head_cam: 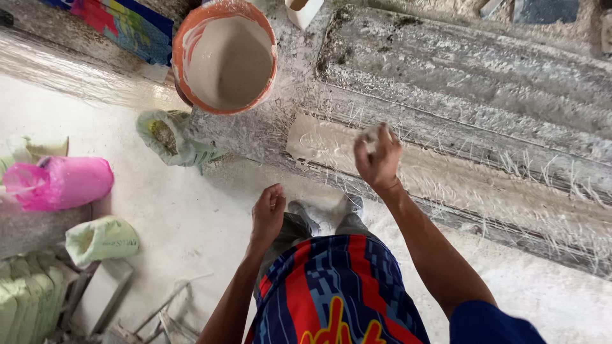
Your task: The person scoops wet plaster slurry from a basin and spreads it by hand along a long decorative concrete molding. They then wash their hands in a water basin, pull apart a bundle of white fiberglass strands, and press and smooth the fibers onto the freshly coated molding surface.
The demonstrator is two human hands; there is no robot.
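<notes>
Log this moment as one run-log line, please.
right hand: raised over wet plaster strip, clutching pale lump | left hand: loosely curled, empty | bucket: upright beside mould

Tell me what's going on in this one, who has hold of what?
A person stands at a long plaster-caked mould bench, looking down. The right hand is raised over a wet slab laid with pale fibres, fingers closed on a small whitish clump. The left hand hangs loosely curled by the thigh and appears empty. An orange bucket of pale slurry sits at the bench's end, with a small open sack below it and a pink bag at the left.
</notes>
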